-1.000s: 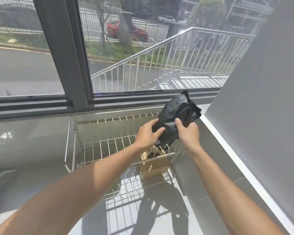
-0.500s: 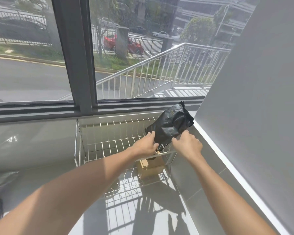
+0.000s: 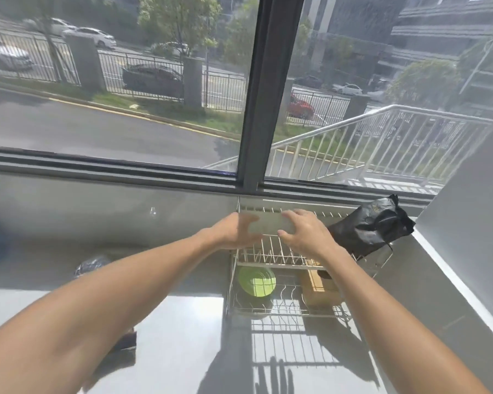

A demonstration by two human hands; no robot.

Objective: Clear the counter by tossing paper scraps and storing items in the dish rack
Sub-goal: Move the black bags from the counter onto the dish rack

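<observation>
**Counter by the window: dish rack and contents**

Landmark: wire dish rack point(image 3: 271, 253), 2 tiers, standing on the grey counter point(image 3: 177, 342) against the window sill.

- Left hand point(image 3: 234, 231): above the rack's upper tier, at its left end, fingers spread and curled around the left end of a pale flat object point(image 3: 268, 227) (blurred; what it is cannot be told).
- Right hand point(image 3: 305, 233): above the upper tier near its middle, fingers spread apart and pressed over the right end of the same pale object.
- Black bag point(image 3: 370, 227): crumpled, lying tilted on the upper tier at the rack's right end, just right of the right hand and apart from it.
- Green bowl point(image 3: 256, 281): in the rack's lower tier, left side.
- Wooden block point(image 3: 319, 291): in the lower tier, right side, beside the bowl, partly under the right forearm.
- Dark crumpled item point(image 3: 90, 265): on the counter, well left of the rack (too blurred to identify).
- Dark object point(image 3: 127, 341): on the counter left of the rack, mostly hidden under the left forearm.
</observation>
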